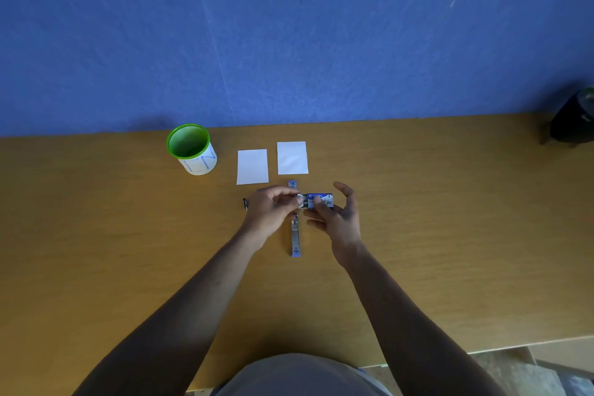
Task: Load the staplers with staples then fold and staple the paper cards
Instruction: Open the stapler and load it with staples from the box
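Early days: both hands (308, 207) grip the staple box (318, 200) over the opened stapler (295, 236) (loading underway, I judge), both cards (252, 166) unfolded.

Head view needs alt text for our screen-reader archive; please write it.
Both hands hold a small blue staple box above an opened stapler lying on a wooden table. Beyond lie two white paper cards and a green mesh cup.

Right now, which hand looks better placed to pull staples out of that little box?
Probably the left hand: its fingertips pinch at the open end of the staple box, which the right hand holds.
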Available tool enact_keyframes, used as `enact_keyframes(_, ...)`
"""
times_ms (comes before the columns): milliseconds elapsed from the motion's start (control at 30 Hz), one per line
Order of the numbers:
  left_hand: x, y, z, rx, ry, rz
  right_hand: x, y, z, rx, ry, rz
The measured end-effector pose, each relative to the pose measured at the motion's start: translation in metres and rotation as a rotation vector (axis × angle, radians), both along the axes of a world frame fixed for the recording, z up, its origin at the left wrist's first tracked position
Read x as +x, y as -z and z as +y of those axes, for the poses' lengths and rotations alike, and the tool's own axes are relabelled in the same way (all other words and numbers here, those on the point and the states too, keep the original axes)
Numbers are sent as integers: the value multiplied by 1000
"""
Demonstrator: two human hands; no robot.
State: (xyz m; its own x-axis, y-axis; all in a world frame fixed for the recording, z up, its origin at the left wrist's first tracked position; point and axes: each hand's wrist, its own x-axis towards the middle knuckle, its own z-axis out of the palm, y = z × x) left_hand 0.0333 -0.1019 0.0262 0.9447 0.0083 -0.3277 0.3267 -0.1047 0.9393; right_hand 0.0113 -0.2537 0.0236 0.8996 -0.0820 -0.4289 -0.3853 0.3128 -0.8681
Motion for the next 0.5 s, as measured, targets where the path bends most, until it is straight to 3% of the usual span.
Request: enact_keyframes(500,-3,6,-5,-373,-74,184,3,5,-2,-99,-189,-138)
